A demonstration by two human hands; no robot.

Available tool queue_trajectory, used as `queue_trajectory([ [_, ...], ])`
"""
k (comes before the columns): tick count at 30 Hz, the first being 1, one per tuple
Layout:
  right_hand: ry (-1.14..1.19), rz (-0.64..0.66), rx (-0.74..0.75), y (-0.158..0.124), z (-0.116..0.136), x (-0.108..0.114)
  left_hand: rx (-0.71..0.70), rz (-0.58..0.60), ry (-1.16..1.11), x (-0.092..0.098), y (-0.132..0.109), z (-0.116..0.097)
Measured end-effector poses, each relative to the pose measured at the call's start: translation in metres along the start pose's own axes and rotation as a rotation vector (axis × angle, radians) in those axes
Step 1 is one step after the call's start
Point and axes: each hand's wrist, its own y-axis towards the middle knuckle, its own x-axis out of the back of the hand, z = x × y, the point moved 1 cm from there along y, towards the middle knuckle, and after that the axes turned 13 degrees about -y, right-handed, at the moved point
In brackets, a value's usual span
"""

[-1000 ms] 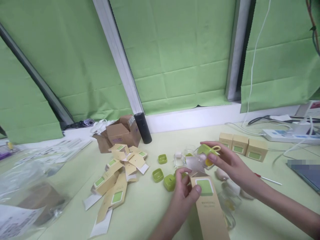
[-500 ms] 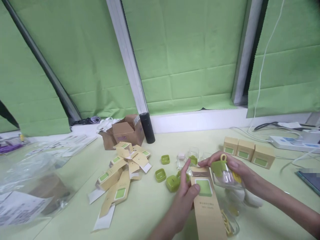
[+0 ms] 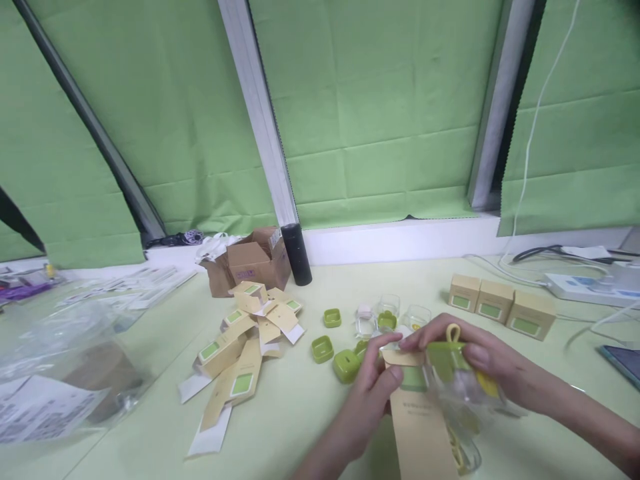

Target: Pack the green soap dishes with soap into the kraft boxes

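Green curtains (image 3: 375,133) hang behind a pale table (image 3: 280,427). The heap of tan cartons (image 3: 245,367) at left looks opened or partly flattened, white flaps showing. In front, the left hand (image 3: 367,393) is closed around a long tan carton (image 3: 423,427), thumb on its face; a flap lies across its printed green panel. To the right, three boxy cartons (image 3: 494,301) stand in a row, apparently shut and probably done with. The right hand (image 3: 495,363) grips a clear container with a green lid (image 3: 445,357), held outside the long carton, just beside its top, so this pair looks unfinished. Clear jars (image 3: 417,315) and small green cups (image 3: 322,349) remain loose beyond.
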Motion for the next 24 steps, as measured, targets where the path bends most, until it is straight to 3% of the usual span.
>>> queue_trajectory([
  [2,0.019,-0.031,-0.004,0.0010,0.0003,0.0031,-0.005,0.016,-0.017,0.0003,-0.0002,0.0005],
  [7,-0.206,0.068,0.020,-0.0021,0.0089,0.0101,0.079,0.074,-0.004,-0.0020,-0.0020,-0.0004],
  [13,-0.372,0.092,0.035,-0.0059,0.0059,0.0093,0.106,0.081,0.047,-0.0034,-0.0045,-0.0045],
  [19,-0.491,0.115,0.123,-0.0028,0.0057,0.0088,0.019,0.157,0.080,0.0011,-0.0013,-0.0050],
  [24,-0.389,0.155,0.042,-0.0041,0.0064,0.0040,0.035,0.112,0.061,0.0022,0.0004,-0.0034],
])
